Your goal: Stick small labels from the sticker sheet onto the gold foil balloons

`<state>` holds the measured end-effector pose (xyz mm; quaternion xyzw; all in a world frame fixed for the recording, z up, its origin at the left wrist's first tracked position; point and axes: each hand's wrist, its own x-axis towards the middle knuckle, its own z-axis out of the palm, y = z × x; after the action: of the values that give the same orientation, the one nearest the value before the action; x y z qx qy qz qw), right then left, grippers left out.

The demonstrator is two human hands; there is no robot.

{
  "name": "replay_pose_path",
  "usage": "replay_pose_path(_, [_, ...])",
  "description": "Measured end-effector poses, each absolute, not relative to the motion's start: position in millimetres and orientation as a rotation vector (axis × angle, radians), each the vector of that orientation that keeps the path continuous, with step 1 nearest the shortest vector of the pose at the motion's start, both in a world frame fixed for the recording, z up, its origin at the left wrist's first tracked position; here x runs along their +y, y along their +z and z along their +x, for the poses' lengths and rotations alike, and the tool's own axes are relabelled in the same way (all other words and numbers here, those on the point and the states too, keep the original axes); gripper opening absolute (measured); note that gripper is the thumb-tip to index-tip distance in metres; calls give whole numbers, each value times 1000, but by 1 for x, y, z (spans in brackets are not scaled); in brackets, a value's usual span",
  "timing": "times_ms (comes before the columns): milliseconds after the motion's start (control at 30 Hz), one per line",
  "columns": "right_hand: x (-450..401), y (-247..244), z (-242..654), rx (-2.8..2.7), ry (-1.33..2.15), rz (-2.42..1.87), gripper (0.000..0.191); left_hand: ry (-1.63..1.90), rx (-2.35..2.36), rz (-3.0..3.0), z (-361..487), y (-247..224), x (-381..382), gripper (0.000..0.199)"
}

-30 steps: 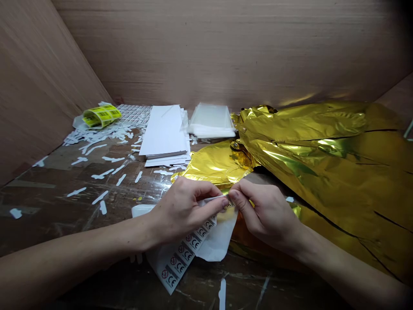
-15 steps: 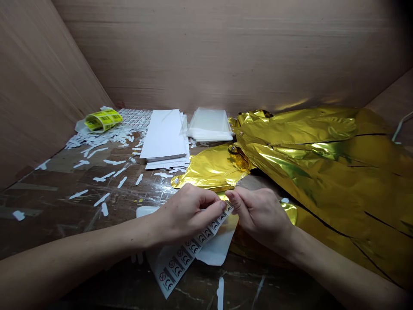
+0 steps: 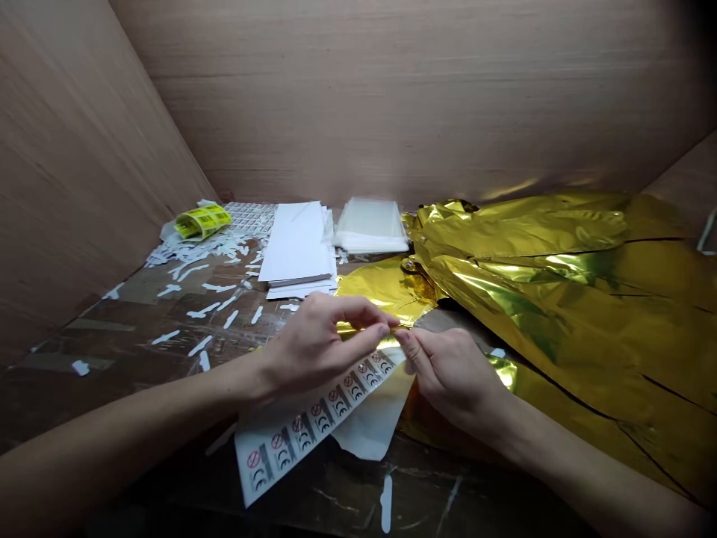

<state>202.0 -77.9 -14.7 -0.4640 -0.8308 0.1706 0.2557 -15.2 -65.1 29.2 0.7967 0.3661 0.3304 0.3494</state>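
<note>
A white strip of stickers (image 3: 319, 418), printed with CE marks and red crossed-out circles, slants up from the lower left to my right hand (image 3: 451, 370). That hand is closed, and the strip's upper end disappears under its curled fingers. Just left of it, my left hand (image 3: 319, 340) pinches thumb and forefinger together above the strip; what sits between the tips is too small to make out. Beneath the strip lies a white backing sheet (image 3: 373, 430). Behind my fingers, a gold foil balloon (image 3: 378, 288) lies flat, partly covered by my left hand.
Flat gold foil balloons (image 3: 560, 299) are heaped on the right. Farther back stand a stack of white cards (image 3: 296, 243) and a stack of clear bags (image 3: 370, 224). At left are a curled yellow label sheet (image 3: 205, 222) and scattered white paper scraps (image 3: 205, 310). Wooden panels (image 3: 358, 104) enclose the table.
My left hand has shifted slightly up and off the sticker strip, its fingertips nearer my right thumb. The strip's lower end has swung left and lies flatter. The view has turned a little left.
</note>
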Motion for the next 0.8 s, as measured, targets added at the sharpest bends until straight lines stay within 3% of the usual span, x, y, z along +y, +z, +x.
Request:
replay_pose_path(133, [-80, -16, 201, -2431, 409, -1369, 54, 774, 898, 2303, -44, 70, -27, 20])
replay_pose_path(233, [-82, -19, 201, -2538, 317, -1338, 51, 415, 898, 2529, -62, 82, 7, 19])
replay_pose_path(400, [-85, -25, 202, -2578, 288, -1320, 49, 105, 883, 2528, -66, 58, 30, 20])
replay_pose_path(800, [-86, -29, 204, -2602, 179, -1182, 50, 73, 891, 2254, -69, 27, 34, 20])
